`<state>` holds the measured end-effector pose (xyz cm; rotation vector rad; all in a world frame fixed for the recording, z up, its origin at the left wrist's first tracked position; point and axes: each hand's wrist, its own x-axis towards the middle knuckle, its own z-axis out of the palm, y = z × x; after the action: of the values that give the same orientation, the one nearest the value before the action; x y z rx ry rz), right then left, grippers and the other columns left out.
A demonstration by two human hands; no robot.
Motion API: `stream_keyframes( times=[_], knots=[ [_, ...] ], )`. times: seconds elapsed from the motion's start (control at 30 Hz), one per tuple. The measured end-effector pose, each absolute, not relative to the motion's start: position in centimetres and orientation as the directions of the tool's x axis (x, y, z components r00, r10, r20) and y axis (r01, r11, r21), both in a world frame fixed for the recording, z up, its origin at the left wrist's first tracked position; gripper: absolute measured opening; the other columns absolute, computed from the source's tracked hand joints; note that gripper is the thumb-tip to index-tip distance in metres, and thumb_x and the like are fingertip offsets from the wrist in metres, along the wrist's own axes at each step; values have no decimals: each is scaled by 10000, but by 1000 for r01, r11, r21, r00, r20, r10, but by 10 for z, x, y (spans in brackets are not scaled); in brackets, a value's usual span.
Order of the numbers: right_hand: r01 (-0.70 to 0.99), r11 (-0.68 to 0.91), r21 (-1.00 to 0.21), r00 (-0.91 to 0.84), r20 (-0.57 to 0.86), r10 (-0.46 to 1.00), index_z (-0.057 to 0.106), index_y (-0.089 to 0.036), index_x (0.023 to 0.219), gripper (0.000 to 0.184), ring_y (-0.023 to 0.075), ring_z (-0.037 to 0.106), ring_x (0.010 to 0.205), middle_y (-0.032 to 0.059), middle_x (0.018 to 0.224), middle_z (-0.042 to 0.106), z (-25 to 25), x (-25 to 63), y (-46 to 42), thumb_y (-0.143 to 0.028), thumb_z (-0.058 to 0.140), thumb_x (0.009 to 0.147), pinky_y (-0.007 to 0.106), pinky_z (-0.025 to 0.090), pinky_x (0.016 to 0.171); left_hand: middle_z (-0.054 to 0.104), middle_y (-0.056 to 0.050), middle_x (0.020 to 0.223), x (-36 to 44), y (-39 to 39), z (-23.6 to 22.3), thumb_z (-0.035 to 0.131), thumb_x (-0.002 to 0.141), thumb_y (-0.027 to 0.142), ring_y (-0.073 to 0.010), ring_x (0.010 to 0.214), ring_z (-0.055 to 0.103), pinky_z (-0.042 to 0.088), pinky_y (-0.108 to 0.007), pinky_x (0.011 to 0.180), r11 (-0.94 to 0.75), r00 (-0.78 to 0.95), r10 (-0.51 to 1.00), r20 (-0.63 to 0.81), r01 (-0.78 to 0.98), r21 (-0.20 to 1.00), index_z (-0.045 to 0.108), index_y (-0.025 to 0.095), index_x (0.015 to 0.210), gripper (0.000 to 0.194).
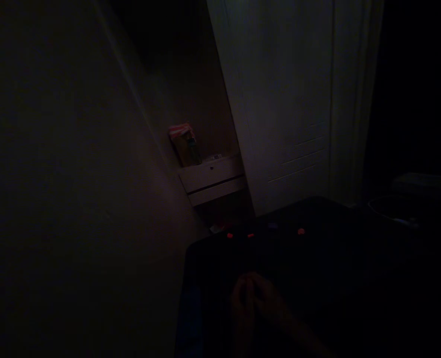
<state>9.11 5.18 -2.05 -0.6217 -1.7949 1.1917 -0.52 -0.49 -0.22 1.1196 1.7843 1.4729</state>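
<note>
The view is very dark. My left hand (pixel 241 298) and my right hand (pixel 264 294) meet at the fingertips above a dark, flat surface (pixel 220 263). Fingers of both hands are bent and pressed together; whatever lies between them is too dark to make out. Beyond the hands, near the surface's far edge, lie a small red piece (pixel 229 235), a thin red piece (pixel 250 235), a dark purple block (pixel 273 226) and a round red piece (pixel 301 231).
A bare wall (pixel 93 199) runs along the left. Behind the surface stand a pale panelled door (pixel 287 99) and a light drawer unit (pixel 216 174) carrying a bag with a red-and-white top (pixel 183 141). On the right is a pale cable (pixel 382 214).
</note>
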Motion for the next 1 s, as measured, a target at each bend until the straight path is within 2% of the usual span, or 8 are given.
stream_keyframes(
  times=[0.17, 0.33, 0.57, 0.67, 0.8, 1.0],
  knots=[
    [-20, 418, -908, -490, 373, 788, 690, -154, 1132, 340, 293, 687, 1075, 163, 1161, 724, -20, 92, 51, -282, 501, 880, 448, 526, 969, 733, -206, 1174, -6, -5, -6, 543, 863, 670, -364, 1140, 669, 479, -456, 1037, 47, -491, 869, 68, 218, 975, 733, 103, 1085, 638],
    [-9, 401, -916, -487, 355, 798, 695, -181, 1129, 317, 278, 689, 1067, 134, 1154, 733, -16, 92, 49, -283, 514, 890, 425, 531, 972, 691, -239, 1268, -7, -4, -11, 568, 805, 671, -385, 1235, 619, 451, -468, 1091, 101, -564, 825, 17, 177, 979, 713, 56, 1162, 726],
    [28, 405, -914, -487, 342, 804, 681, -161, 1077, 286, 285, 690, 1031, 148, 1123, 729, -22, 90, 51, -318, 503, 918, 416, 539, 929, 692, -212, 1292, -8, -6, -14, 600, 818, 634, -367, 1244, 620, 454, -451, 1100, 76, -559, 829, -12, 91, 993, 727, 79, 1172, 671],
    [34, 408, -913, -490, 340, 802, 676, -157, 1068, 279, 283, 688, 1013, 148, 1112, 726, -25, 89, 52, -294, 495, 905, 413, 538, 909, 728, -202, 1214, -8, -6, -14, 609, 813, 663, -364, 1179, 655, 493, -440, 1050, 53, -561, 828, 0, 79, 995, 754, 94, 1100, 654],
    [20, 411, -911, -496, 348, 795, 678, -162, 1056, 263, 270, 686, 979, 136, 1071, 729, -24, 90, 52, -283, 505, 899, 404, 533, 899, 745, -181, 1174, -8, -7, -9, 598, 838, 653, -348, 1142, 673, 504, -426, 1027, 55, -537, 844, 7, 99, 994, 767, 118, 1071, 607],
    [-38, 425, -905, -495, 386, 778, 676, -160, 1079, 283, 281, 686, 1027, 151, 1109, 725, -26, 90, 53, -267, 503, 883, 422, 526, 923, 743, -184, 1171, -8, -4, -9, 566, 859, 643, -355, 1137, 672, 484, -448, 1033, 59, -513, 857, 53, 199, 978, 762, 117, 1080, 603]
  ],
)
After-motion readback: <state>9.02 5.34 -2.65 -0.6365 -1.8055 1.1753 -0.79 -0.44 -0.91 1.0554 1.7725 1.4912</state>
